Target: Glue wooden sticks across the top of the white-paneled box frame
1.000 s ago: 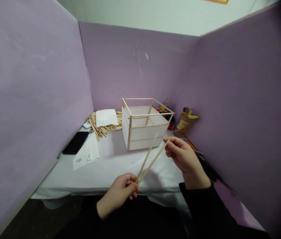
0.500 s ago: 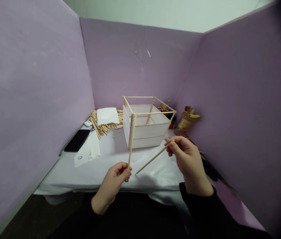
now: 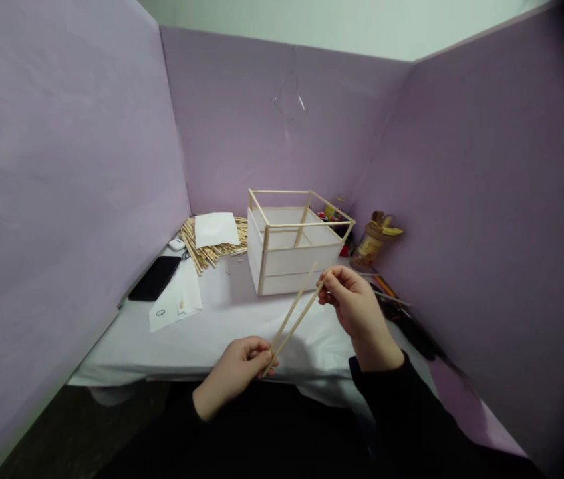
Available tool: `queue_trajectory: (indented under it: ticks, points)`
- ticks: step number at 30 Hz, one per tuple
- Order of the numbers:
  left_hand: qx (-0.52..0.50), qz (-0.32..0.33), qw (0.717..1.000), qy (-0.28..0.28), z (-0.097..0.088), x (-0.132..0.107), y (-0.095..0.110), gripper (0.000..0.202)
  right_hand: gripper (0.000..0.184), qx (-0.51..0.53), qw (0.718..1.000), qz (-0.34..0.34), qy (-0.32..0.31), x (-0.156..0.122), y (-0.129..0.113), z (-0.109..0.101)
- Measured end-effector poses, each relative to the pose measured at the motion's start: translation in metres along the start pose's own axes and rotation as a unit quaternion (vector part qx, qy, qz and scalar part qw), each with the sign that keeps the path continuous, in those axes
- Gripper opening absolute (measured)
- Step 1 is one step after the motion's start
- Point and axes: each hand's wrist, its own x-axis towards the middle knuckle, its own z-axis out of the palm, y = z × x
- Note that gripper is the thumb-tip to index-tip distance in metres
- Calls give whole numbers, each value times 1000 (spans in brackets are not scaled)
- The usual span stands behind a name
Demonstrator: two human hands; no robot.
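Two thin wooden sticks are held side by side above the table, in front of the stick-framed box. The left hand pinches their lower ends; the right hand pinches one upper tip. This looks like comparing lengths; squaring the ends calls for steady alignment.

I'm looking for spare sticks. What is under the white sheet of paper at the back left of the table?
The white sheet of paper lies on a pile of thin wooden sticks, whose ends stick out around it. The middle of the pile is covered, so anything else beneath cannot be seen.
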Motion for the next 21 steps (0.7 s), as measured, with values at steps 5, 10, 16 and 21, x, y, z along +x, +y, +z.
queue_trajectory:
  ticks: [5,10,16,21]
  points:
    - [24,-5,1000,-1,2,-1,1,36,40,2,1000,4,-12,1,2,2]
    - [35,9,999,10,2,-1,1,27,42,35,999,16,12,0,1,0]
    - [51,35,998,24,2,-1,1,21,45,37,999,28,-10,0,1,-3]
    - [93,46,994,43,1,-2,3,25,41,19,1000,22,-8,-1,-1,-7]
